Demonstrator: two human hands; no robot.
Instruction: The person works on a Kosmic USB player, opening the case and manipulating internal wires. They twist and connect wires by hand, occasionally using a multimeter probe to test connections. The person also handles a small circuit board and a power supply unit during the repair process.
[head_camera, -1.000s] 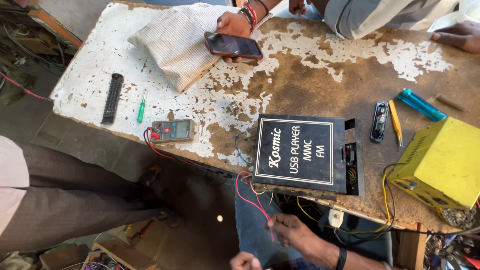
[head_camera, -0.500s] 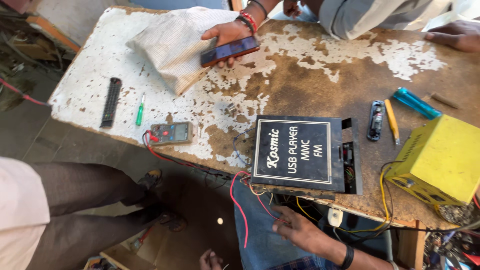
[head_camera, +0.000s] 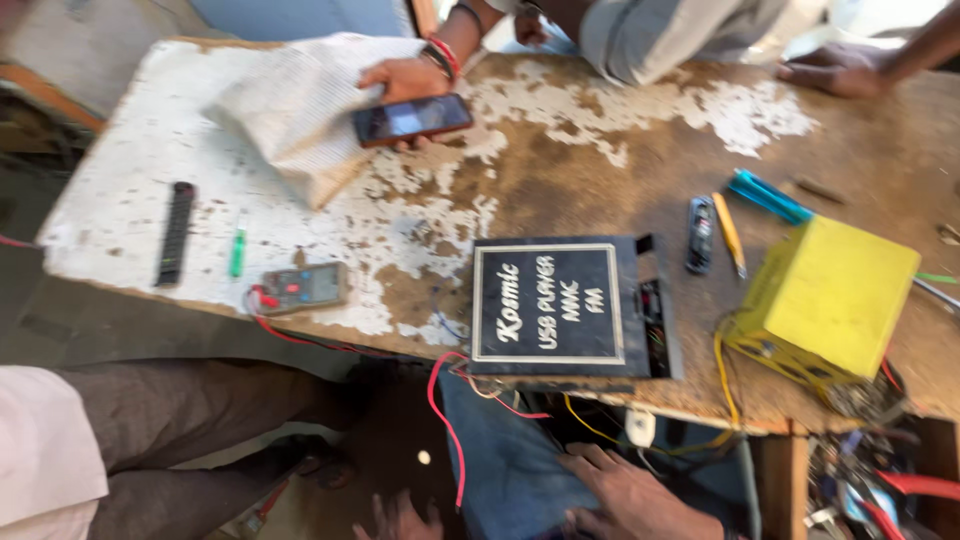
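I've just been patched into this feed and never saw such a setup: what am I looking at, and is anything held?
There is no machine here. A person wears one camera on the head, and it looks down at a worn workbench. The person's right hand lies open on the lap and holds nothing. Only the fingers of the left hand show. On the bench lie a black player box with red and yellow wires, a yellow box, a multimeter and a black remote. Across the bench, another person's hand holds a phone.
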